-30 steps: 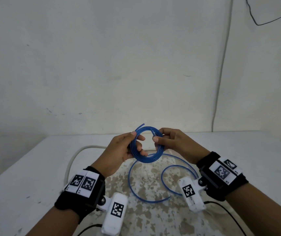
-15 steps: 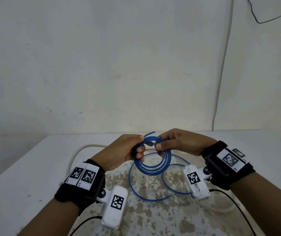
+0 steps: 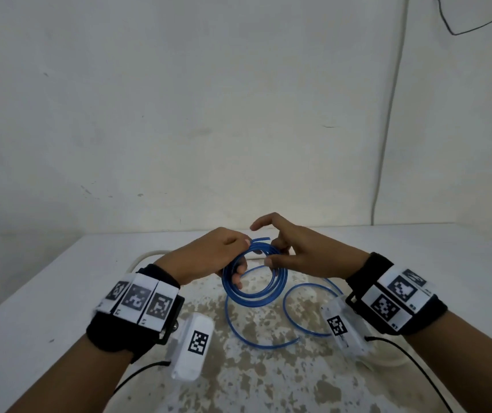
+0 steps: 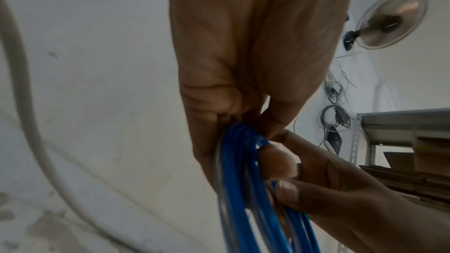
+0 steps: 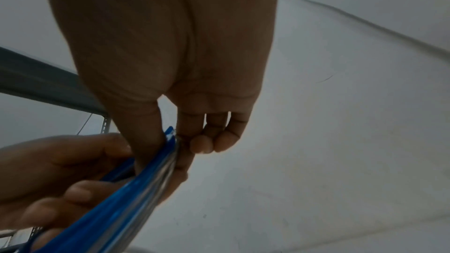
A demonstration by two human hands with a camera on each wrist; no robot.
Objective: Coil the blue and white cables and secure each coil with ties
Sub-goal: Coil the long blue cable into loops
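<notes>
Plainly, blue cable [image 3: 255,281]: it is being held as a small coil of several turns above the table [image 3: 45,308], between the two hands; the uncoiled remainder is trailing down and lying in two loose arcs on the mottled patch of the tabletop; one free end is poking up at the top of the coil
Handling: it is looking light, thin and springy, judging by the turns fanning apart on the lower side; the smooth sheath is probably slippery, so a loosened pinch is likely letting the turns spring open; nothing about it is looking fragile
Where to hold: the bundled turns are best taken together at one spot on the rim, near the free end; the tail is best fed through loosely
Left hand [image 3: 209,257]: it is coming in palm-down from the left; its thumb and fingers are curling round the upper-left of the coil, gripping all the turns as a bundle
Right hand [image 3: 298,254]: it is pinching the coil's upper-right between thumb and a bent finger; the index finger is lifting clear, extended above the coil
White cable [image 3: 146,257]: only a pale curve is showing behind the left hand, lying on the table, untouched
Ties: none is showing in any view
</notes>
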